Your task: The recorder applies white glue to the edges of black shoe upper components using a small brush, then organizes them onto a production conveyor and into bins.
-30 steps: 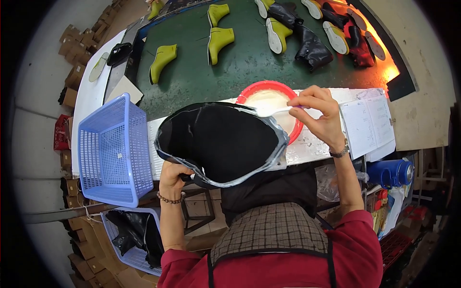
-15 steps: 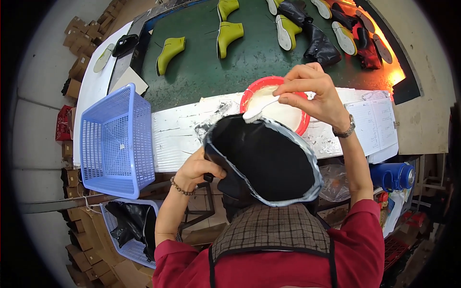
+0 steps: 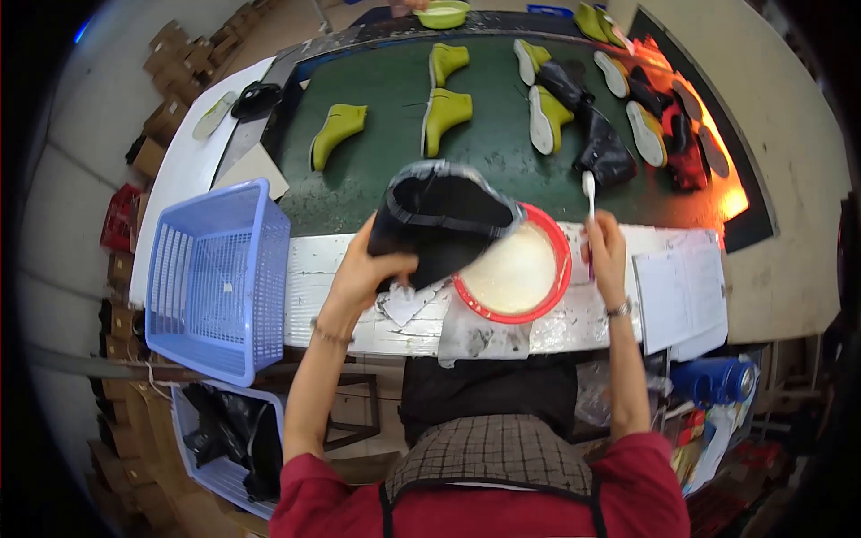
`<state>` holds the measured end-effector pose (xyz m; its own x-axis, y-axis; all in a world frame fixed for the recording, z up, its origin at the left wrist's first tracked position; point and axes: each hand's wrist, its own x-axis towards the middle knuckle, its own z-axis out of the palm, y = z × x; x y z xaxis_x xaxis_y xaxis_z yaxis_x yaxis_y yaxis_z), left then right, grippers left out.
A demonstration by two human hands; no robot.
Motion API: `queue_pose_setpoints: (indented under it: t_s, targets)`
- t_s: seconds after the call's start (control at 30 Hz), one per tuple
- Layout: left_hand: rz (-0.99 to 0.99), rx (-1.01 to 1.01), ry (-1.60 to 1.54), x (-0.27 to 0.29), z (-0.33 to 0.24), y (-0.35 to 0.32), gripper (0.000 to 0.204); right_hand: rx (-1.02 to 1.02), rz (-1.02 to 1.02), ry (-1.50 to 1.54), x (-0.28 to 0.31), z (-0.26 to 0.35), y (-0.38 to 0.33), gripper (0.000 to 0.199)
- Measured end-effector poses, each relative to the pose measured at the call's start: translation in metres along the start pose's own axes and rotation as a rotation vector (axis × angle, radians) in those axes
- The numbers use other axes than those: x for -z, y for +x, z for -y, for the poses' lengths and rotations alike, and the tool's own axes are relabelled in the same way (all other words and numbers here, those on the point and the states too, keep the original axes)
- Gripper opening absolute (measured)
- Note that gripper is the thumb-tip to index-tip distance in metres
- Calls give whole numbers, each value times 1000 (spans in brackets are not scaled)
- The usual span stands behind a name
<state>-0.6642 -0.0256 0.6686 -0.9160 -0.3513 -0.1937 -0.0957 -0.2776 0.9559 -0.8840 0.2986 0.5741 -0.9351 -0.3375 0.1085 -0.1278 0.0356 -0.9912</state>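
My left hand (image 3: 360, 273) is closed on a black boot upper (image 3: 439, 247), its thumb on the near side. The upper is tilted over the white board, with its wide opening facing me. A whitish wet coat lines part of its rim. To the right, my right hand (image 3: 606, 255) is closed round the handle of a small toothbrush-like brush (image 3: 588, 186), its white head pointing away from me. Between my hands stands a red bowl (image 3: 563, 269) with creamy white paste (image 3: 516, 276) in it. The upper overlaps the bowl's left edge.
Yellow-green boot lasts (image 3: 337, 134), several black uppers (image 3: 605, 148) and pale soles stand on the green surface (image 3: 386, 193), near an orange glowing heater (image 3: 734, 202). A blue basket (image 3: 260, 296) is at left, papers (image 3: 680, 296) at right. A person's hand (image 3: 408, 7) shows by a green bowl (image 3: 443, 15).
My left hand has carried the upper forward and left, turning it. My right hand has moved the brush off its rim to the right of the bowl. The view has shifted.
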Motion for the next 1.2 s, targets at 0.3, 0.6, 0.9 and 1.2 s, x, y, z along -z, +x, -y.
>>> queue_pose_setpoints:
  t_s: [0.3, 0.6, 0.9, 1.2]
  targets:
    - [-303, -878, 843, -58, 75, 223, 52, 27, -217, -141, 1, -65, -29, 27]
    - [-450, -932, 872, -2, 11, 47, 39, 67, -163, -95, 1, -60, -31, 29]
    - [-1492, 981, 1323, 239, 57, -376, 81, 114, -130, -252, 7, -67, -25, 38]
    - [-1988, 139, 1090, 259, 69, -468, 38, 116, -115, -161, 0, -60, -29, 39]
